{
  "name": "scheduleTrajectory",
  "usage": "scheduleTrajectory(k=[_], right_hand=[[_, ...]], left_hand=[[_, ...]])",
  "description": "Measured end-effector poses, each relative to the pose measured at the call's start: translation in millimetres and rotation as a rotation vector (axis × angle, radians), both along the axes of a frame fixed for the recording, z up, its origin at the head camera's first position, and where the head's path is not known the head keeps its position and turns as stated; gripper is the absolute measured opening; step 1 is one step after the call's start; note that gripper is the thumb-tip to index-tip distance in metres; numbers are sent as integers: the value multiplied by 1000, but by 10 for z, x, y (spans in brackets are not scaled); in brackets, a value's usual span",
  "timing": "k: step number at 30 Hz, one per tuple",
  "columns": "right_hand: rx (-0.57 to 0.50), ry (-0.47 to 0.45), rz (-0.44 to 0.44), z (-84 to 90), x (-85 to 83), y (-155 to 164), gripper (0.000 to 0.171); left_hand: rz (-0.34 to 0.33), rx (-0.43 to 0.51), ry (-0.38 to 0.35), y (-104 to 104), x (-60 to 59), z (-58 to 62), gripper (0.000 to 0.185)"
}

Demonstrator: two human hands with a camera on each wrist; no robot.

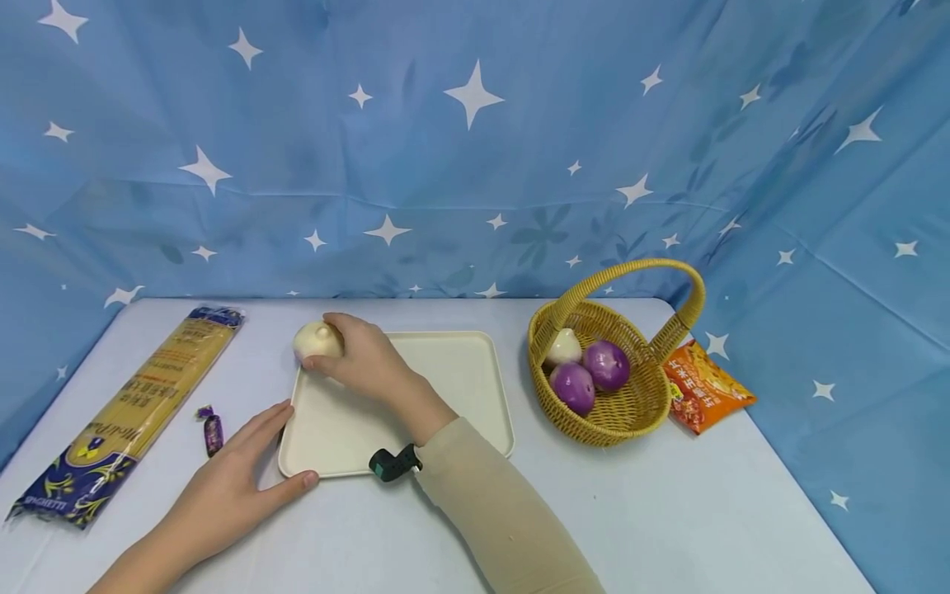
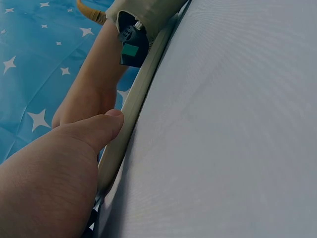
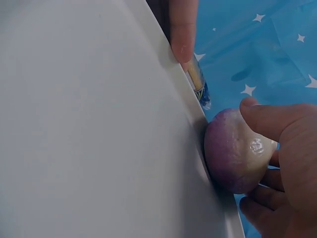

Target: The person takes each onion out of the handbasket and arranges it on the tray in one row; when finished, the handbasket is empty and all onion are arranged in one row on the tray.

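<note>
The right hand point(image 1: 369, 359) grips a pale bulb point(image 1: 315, 340) at the tray's point(image 1: 460, 371) far left corner while the left hand point(image 1: 236, 478), fingers straight, steadies its near left edge.

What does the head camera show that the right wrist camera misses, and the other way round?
Only the head view shows the basket with two purple bulbs and a pale one, the snack packet, the wrapped candy and the whole spaghetti pack. Only the right wrist view shows the purple tint on the bulb held in the right hand. Both show that bulb at the tray edge.
</note>
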State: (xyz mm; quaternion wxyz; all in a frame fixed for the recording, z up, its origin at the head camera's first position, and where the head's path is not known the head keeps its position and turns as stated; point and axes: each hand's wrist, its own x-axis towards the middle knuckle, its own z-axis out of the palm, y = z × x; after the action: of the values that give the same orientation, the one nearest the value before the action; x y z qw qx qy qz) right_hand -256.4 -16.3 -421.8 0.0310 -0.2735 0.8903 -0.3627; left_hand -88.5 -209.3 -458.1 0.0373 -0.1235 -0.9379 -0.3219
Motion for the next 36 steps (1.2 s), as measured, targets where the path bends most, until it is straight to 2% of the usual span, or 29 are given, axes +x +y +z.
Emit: scheduleTrajectory(k=[8,20,25,30,36], right_hand=[[15,-8,-3,38,17,38,81],[27,65,30,272,63,98,84],[18,87,47,438,131,131,84],[-2,125,57,676,219,194,83],[-61,212,87,959,349,287,83]], left_hand=[[1,-6,-7,8,2,4,103],[5,-34,-25,6,-3,10,104],[4,-31,-37,8,-6,14,104],[3,-26,-33,8,-7,15,104],[4,-25,-34,-1,-5,6,104]])
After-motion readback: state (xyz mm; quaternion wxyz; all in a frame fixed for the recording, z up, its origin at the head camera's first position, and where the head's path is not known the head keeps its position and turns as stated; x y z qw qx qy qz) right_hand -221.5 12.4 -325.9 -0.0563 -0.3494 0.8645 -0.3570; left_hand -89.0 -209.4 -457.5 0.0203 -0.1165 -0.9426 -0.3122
